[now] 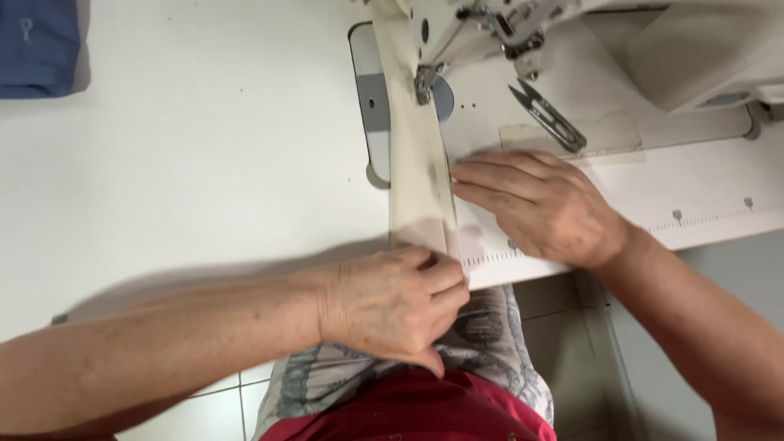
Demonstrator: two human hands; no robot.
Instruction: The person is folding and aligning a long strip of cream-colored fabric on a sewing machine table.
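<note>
Now both hands, left hand (396, 302) and right hand (535, 204), press cream fabric strip (418, 175)

Two hands — left (396, 302), right (543, 204) — one cream fabric strip (420, 175), one sewing machine (572, 33), one pair of thread snips (549, 117).

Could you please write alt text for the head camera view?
A person's left hand and right hand hold a cream fabric strip flat under a sewing machine's presser foot on a white table. Thread snips lie beside the machine; blue cloth sits far left.
</note>
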